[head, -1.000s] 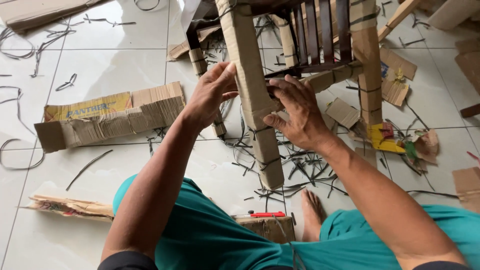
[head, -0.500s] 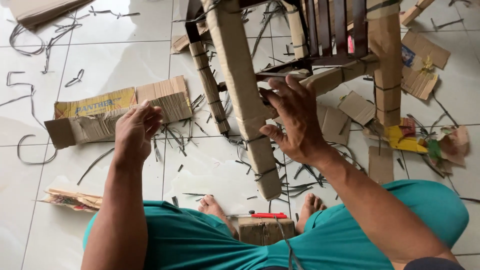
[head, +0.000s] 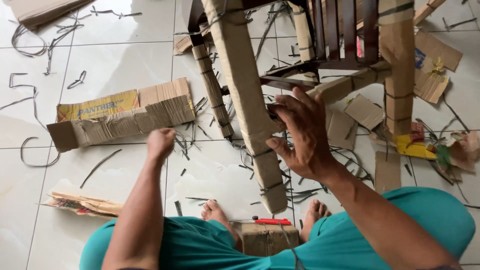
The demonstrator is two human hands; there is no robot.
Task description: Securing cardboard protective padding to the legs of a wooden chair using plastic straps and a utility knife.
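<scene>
two hands (head: 300, 132), four wrapped legs (head: 247, 100) (one cutter (head: 267, 221))

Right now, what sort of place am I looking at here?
Probably an informal furniture packing or unpacking spot on a room's white tiled floor, not a factory line. A dark wooden chair has cardboard-wrapped legs, the right hand is on one, and cardboard scraps and cut black strapping litter the tiles.
</scene>
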